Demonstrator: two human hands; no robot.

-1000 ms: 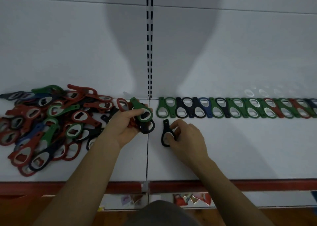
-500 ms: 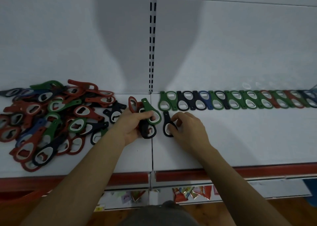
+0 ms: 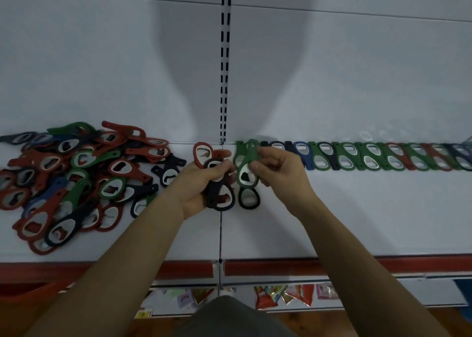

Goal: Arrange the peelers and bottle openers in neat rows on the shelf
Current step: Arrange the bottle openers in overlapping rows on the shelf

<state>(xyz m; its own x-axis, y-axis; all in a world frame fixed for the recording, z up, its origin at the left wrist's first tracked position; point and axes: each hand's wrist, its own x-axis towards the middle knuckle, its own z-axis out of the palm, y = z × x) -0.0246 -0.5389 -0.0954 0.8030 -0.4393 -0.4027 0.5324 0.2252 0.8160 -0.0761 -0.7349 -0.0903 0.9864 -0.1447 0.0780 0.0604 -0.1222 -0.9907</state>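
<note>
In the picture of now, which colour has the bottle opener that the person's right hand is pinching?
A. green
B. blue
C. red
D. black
A: the right hand pinches a green opener above the shelf, while the left hand holds a black opener and a red opener.

Single head-worn wide-angle view, facing forward and steeply down at close range onto a white shelf (image 3: 357, 221), whose slotted upright (image 3: 224, 81) rises at mid-frame and whose red front edge (image 3: 332, 265) crosses low. The field spans from the loose heap of bottle openers (image 3: 71, 183) at far left to the laid row (image 3: 370, 157) at far right. Both forearms enter from below and meet at centre, the left hand (image 3: 199, 191) gripping a black bottle opener (image 3: 212, 193), the right hand (image 3: 278, 173) pinching a green bottle opener (image 3: 245, 157).
</note>
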